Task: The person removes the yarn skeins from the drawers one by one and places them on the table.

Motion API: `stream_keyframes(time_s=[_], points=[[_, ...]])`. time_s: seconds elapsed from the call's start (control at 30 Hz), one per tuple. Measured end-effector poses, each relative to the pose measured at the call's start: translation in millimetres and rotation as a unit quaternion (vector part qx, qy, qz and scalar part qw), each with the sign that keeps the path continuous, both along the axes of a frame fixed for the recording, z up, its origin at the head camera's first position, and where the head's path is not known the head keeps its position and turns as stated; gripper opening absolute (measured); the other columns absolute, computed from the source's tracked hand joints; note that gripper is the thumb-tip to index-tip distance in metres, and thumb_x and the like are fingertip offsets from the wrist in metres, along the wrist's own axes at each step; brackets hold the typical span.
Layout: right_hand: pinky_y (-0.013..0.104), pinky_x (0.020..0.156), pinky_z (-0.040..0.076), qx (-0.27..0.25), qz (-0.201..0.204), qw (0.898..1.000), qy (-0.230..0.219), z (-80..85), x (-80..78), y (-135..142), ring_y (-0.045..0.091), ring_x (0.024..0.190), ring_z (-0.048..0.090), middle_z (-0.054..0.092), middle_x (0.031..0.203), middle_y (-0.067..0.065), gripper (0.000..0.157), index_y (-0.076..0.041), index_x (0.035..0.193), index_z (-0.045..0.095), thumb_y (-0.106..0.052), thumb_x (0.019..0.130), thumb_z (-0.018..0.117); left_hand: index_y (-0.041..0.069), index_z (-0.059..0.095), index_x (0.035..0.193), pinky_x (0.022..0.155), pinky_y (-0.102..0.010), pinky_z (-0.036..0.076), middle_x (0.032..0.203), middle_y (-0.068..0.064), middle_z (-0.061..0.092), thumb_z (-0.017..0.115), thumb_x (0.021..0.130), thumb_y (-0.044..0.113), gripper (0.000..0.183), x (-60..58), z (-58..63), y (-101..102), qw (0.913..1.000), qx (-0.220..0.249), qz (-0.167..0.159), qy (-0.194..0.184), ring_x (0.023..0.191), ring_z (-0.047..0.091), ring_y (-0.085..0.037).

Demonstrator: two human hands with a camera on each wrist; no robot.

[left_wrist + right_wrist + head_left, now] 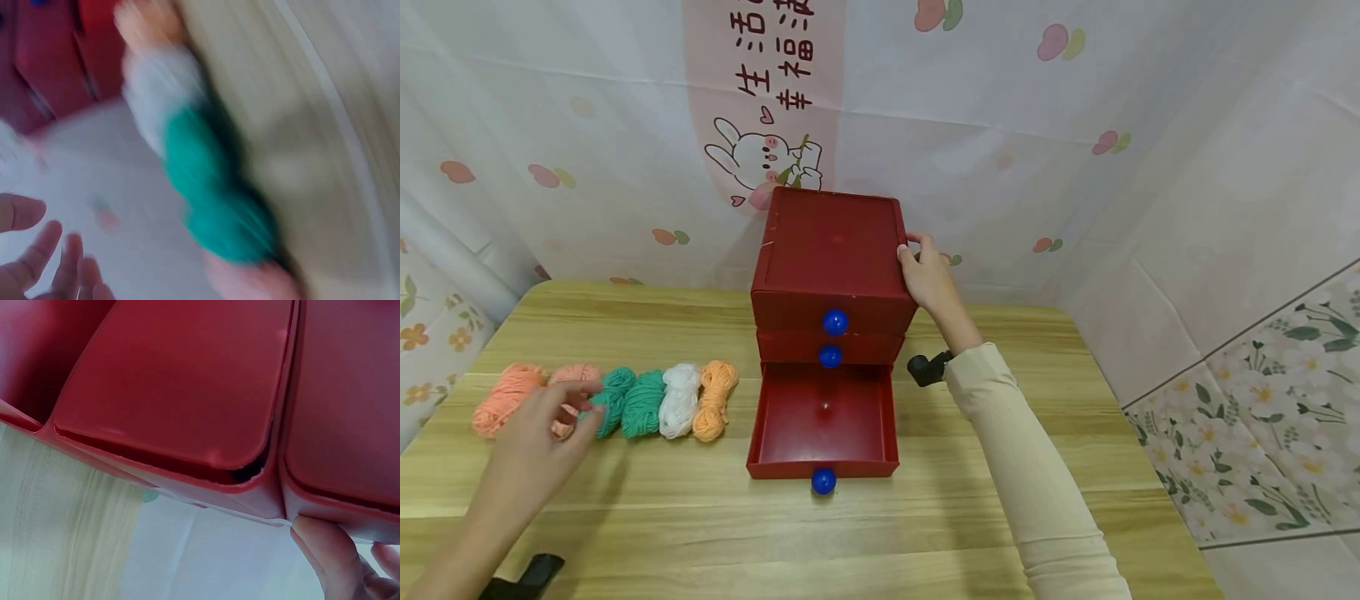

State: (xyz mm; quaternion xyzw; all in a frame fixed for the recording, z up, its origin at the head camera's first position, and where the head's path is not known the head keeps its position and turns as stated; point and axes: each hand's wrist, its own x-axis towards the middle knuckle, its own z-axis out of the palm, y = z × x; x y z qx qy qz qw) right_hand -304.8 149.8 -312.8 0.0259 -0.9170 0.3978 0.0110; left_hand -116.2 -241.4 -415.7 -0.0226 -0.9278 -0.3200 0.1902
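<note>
My left hand (542,429) hovers over the left part of a row of yarn skeins, its fingers loosely bent and holding nothing. From the left lie a coral skein (508,398), a pink skein (574,375) partly hidden by the hand, two green skeins (643,404), a white skein (680,400) and an orange skein (715,400). My right hand (931,271) rests against the upper right side of a red drawer cabinet (835,242); its thumb (328,550) touches the side wall. The bottom drawer (823,425) is pulled out and empty; the two drawers above are closed.
Each drawer has a round blue knob (823,481). The cabinet and skeins stand on a wood-grain table (685,525). A printed white curtain (985,125) hangs right behind the cabinet, and a floral panel (1262,417) borders the right side.
</note>
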Motion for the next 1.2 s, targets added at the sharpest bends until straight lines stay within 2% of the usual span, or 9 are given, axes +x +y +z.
stream_keyframes(time_s=[0.03, 0.1, 0.2, 0.27, 0.43, 0.53, 0.7, 1.0, 1.2], points=[[0.041, 0.081, 0.048, 0.0, 0.0, 1.0, 0.0, 0.0, 0.1, 0, 0.028, 0.096, 0.056, 0.058, 0.109, 0.015, 0.048, -0.013, 0.144, 0.029, -0.034, 0.1, 0.032, 0.0, 0.06, 0.109, 0.052, -0.016, 0.035, 0.082, -0.009, 0.059, 0.06, 0.088, 0.009, 0.023, 3.3, 4.3, 12, 0.9998, -0.001, -0.02, 0.006, 0.067, 0.039, 0.012], [0.041, 0.081, 0.048, 0.001, -0.002, 1.0, -0.001, 0.0, 0.0, 0, 0.027, 0.096, 0.056, 0.058, 0.11, 0.015, 0.049, -0.013, 0.144, 0.03, -0.034, 0.1, 0.032, 0.005, 0.059, 0.11, 0.049, -0.017, 0.036, 0.076, 0.0, 0.058, 0.061, 0.087, 0.009, 0.023, 10.5, 9.8, 36, 0.9984, -0.007, -0.057, -0.004, 0.062, 0.04, 0.009], [0.041, 0.082, 0.048, 0.002, -0.002, 1.0, -0.004, 0.1, 0.4, -1, 0.027, 0.098, 0.057, 0.058, 0.112, 0.015, 0.049, -0.014, 0.144, 0.029, -0.034, 0.1, 0.032, 0.013, 0.06, 0.11, 0.049, -0.018, 0.037, 0.071, 0.01, 0.057, 0.063, 0.088, 0.011, 0.023, 20.0, 8.8, 68, 0.9938, -0.02, -0.106, -0.027, 0.058, 0.041, 0.006], [0.041, 0.082, 0.048, 0.003, -0.003, 1.0, -0.006, 0.5, 0.7, -1, 0.027, 0.098, 0.057, 0.058, 0.113, 0.015, 0.049, -0.014, 0.144, 0.029, -0.035, 0.1, 0.032, 0.017, 0.06, 0.111, 0.05, -0.018, 0.039, 0.07, 0.014, 0.056, 0.063, 0.088, 0.014, 0.023, 25.5, 6.9, 88, 0.9884, -0.017, -0.139, -0.058, 0.059, 0.042, 0.006], [0.042, 0.083, 0.048, 0.006, -0.006, 1.0, -0.008, 0.3, 0.2, -1, 0.027, 0.098, 0.057, 0.058, 0.114, 0.015, 0.05, -0.014, 0.144, 0.029, -0.036, 0.1, 0.032, 0.019, 0.06, 0.115, 0.058, -0.018, 0.046, 0.081, 0.012, 0.062, 0.059, 0.091, 0.02, 0.024, 35.8, -4.2, 128, 0.9647, 0.002, -0.228, -0.132, 0.066, 0.048, 0.006], [0.042, 0.084, 0.047, 0.009, -0.007, 1.0, -0.007, 0.0, 0.1, -1, 0.027, 0.099, 0.057, 0.058, 0.114, 0.015, 0.049, -0.014, 0.144, 0.03, -0.036, 0.1, 0.032, 0.02, 0.059, 0.119, 0.061, -0.018, 0.046, 0.091, 0.009, 0.063, 0.056, 0.093, 0.02, 0.026, 36.9, -13.5, 144, 0.9506, 0.0, -0.267, -0.159, 0.07, 0.049, 0.003], [0.041, 0.082, 0.047, 0.008, -0.004, 1.0, -0.003, 0.2, 1.2, -2, 0.027, 0.097, 0.057, 0.058, 0.112, 0.015, 0.049, -0.014, 0.144, 0.03, -0.036, 0.1, 0.031, 0.021, 0.056, 0.124, 0.059, -0.017, 0.042, 0.095, 0.004, 0.059, 0.056, 0.092, 0.014, 0.032, 33.6, -25.9, 163, 0.9375, 0.01, -0.287, -0.196, 0.067, 0.045, 0.001], [0.041, 0.082, 0.047, 0.007, -0.002, 1.0, -0.002, 0.7, 1.1, -1, 0.028, 0.097, 0.057, 0.058, 0.112, 0.015, 0.05, -0.013, 0.144, 0.029, -0.035, 0.1, 0.031, 0.017, 0.056, 0.123, 0.064, -0.019, 0.043, 0.106, -0.001, 0.064, 0.06, 0.089, 0.011, 0.035, 25.1, -41.1, 178, 0.9418, 0.021, -0.295, -0.16, 0.076, 0.05, -0.002], [0.041, 0.082, 0.047, 0.004, -0.007, 1.0, -0.001, 0.2, 0.0, -1, 0.028, 0.097, 0.056, 0.058, 0.111, 0.015, 0.049, -0.013, 0.144, 0.03, -0.035, 0.1, 0.032, 0.015, 0.057, 0.122, 0.064, -0.019, 0.041, 0.105, 0.0, 0.065, 0.062, 0.088, 0.009, 0.035, 21.9, -43.7, 181, 0.9394, 0.048, -0.295, -0.167, 0.073, 0.049, -0.002]])
